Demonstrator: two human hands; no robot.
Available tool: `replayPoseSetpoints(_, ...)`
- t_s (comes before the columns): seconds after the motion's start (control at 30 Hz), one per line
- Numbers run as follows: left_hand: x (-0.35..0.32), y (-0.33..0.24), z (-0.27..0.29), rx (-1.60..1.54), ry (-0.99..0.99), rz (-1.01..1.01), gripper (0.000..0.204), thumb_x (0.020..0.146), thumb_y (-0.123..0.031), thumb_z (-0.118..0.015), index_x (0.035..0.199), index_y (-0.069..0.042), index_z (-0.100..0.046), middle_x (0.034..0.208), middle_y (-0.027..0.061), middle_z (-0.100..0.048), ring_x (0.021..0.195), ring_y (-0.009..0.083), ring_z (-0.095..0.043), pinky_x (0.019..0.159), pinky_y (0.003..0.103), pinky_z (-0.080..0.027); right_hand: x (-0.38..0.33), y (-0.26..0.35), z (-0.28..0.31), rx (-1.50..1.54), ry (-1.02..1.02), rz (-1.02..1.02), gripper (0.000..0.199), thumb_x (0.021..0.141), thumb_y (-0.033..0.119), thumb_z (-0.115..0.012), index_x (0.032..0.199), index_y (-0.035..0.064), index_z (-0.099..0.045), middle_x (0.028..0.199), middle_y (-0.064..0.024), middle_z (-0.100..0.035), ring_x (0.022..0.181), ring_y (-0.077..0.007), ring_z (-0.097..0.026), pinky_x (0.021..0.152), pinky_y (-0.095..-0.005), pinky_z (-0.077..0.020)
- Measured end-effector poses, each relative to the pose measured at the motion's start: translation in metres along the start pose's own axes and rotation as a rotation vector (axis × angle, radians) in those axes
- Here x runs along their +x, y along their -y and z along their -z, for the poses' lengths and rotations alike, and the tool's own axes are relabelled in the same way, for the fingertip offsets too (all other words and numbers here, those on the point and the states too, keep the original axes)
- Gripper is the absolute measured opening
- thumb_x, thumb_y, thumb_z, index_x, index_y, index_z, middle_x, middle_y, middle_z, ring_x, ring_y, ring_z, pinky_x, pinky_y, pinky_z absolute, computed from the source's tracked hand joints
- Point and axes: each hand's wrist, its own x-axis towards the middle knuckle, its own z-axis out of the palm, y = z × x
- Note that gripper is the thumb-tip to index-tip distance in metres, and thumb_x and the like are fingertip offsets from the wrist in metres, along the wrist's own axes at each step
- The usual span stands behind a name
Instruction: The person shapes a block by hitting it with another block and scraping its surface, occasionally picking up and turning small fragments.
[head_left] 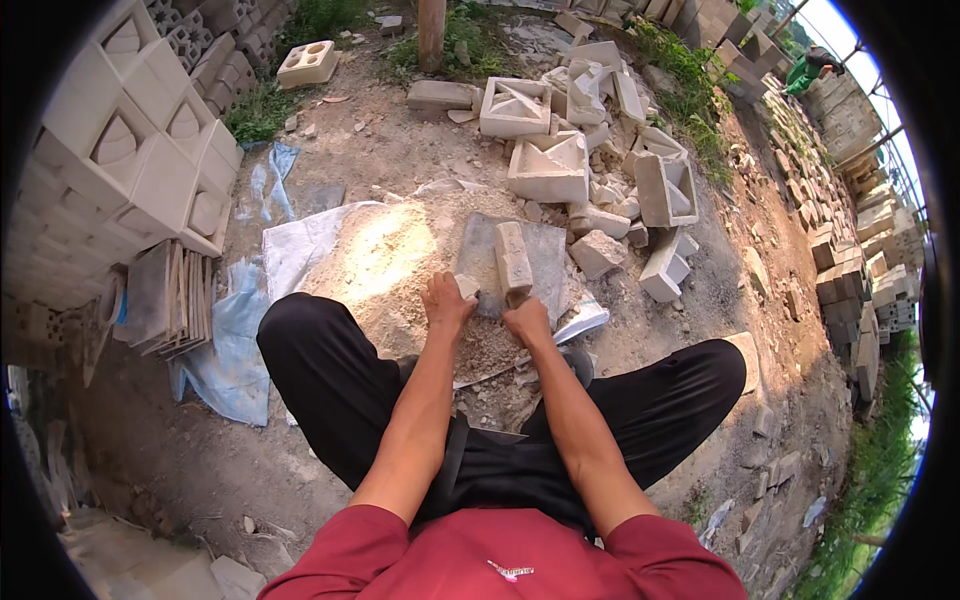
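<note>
My left hand [447,300] is closed round a small pale block chunk [467,286], at the near left edge of a flat grey slab [541,250]. My right hand [527,320] is closed on the short brown handle end of a dusty, block-headed mallet [513,256]. The mallet's long head points away from me over the slab; whether it touches the slab I cannot tell. A heap of pale crushed rubble [375,255] spreads left of the slab and between my legs.
Broken hollow blocks [548,168] pile up beyond and right of the slab. Pale moulded blocks [150,130] are stacked high at left, above leaning thin boards [185,300]. Blue sheeting [240,345] lies near my left knee. A wooden post [431,35] stands at the back.
</note>
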Motion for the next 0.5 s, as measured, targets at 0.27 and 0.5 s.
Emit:
replayPoseSetpoints(0.27,0.005,0.002,-0.007,0.003,-0.035,-0.038,0.055,0.068,-0.034,-0.078,0.11,-0.005,-0.055,0.112,0.0101,-0.053,0.113,0.0268,-0.048,0.094,0.044,-0.04,0.019,0.008,0.023,0.245,-0.039,0.077,0.051,0.066,0.031,-0.07,0.099,-0.0074,-0.065,0.095,-0.0295,-0.066,0.096,-0.0411,-0.064,0.082,-0.0428,-0.052)
replayPoseSetpoints(0.5,0.005,-0.004,-0.009,0.042,-0.028,-0.041,0.05,0.071,-0.032,-0.075,0.108,-0.005,-0.056,0.113,0.0114,-0.053,0.112,0.0282,-0.05,0.093,0.045,-0.041,0.023,-0.022,0.024,0.006,0.006,0.008,0.051,0.066,0.035,-0.071,0.095,-0.006,-0.068,0.092,-0.0277,-0.067,0.091,-0.0398,-0.066,0.078,-0.0413,-0.0531)
